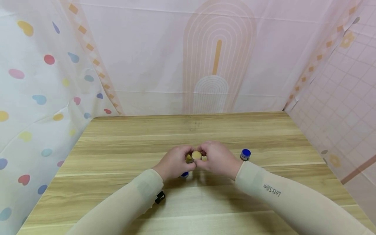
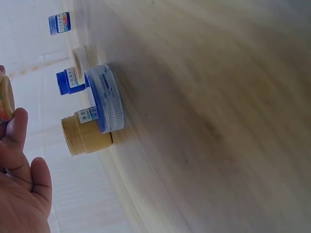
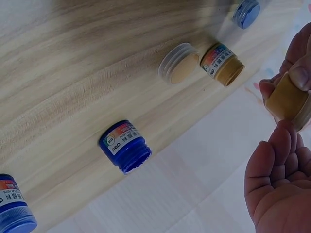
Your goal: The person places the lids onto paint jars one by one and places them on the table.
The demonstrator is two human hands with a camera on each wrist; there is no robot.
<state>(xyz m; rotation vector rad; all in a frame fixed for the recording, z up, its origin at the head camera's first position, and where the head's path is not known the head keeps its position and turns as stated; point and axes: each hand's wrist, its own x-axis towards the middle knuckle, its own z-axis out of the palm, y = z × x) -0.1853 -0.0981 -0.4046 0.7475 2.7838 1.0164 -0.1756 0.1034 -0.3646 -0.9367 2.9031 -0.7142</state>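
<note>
Both hands meet over the middle of the table on a small ochre paint jar. My left hand pinches its side; in the right wrist view the thumb presses the ochre wall. My right hand has thumb and fingers round the pale rim. Below them stand an uncapped ochre jar, a clear lid with ochre inside and a blue lid. Nearer the right hand is an uncapped blue jar. A capped blue jar stands by the right wrist.
The wood-grain table ends at a patterned cloth backdrop, with more cloth at both sides. A black device sits at the left wrist. Pale sleeves cover both forearms.
</note>
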